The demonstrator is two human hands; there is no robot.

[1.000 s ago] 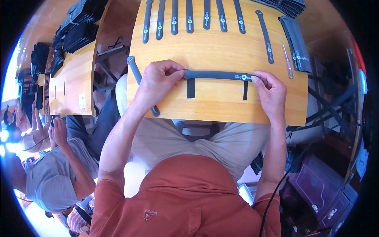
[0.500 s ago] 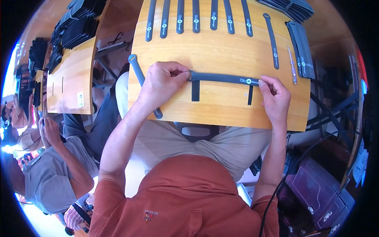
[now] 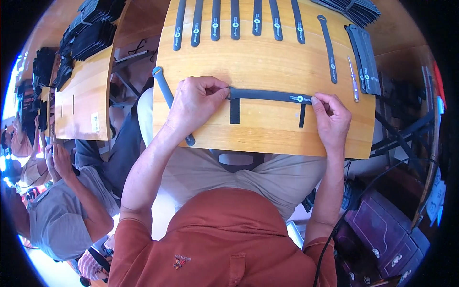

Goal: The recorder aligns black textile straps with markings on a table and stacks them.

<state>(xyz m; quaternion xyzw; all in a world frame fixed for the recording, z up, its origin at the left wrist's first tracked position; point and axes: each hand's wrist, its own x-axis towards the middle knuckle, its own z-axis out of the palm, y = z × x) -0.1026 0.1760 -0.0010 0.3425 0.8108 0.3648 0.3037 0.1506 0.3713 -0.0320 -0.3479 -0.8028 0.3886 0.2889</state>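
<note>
A dark grey strap (image 3: 267, 94) with a pale printed mark is stretched sideways just over the near half of the wooden table. Its left end is pinched between the thumb and fingers of my left hand (image 3: 198, 103). My right hand (image 3: 331, 112) grips the other end, beside the printed mark. Below the strap, a wide black strip (image 3: 235, 112) and a narrower black strip (image 3: 302, 116) show on the tabletop, their upper ends meeting the strap's lower edge. Another grey strap (image 3: 165, 87) with a slotted round end passes beneath my left forearm, which covers its middle.
Several grey straps (image 3: 235, 21) lie in a row along the table's far side. At the right are a single strap (image 3: 328, 50), a thin screwdriver-like tool (image 3: 354, 81) and a strap pile (image 3: 364, 60). A person (image 3: 67, 205) sits left, near another table (image 3: 86, 95).
Both hands keep their hold on the strap, which stays stretched in nearly the same place. The table appears shifted very slightly left in the view.
</note>
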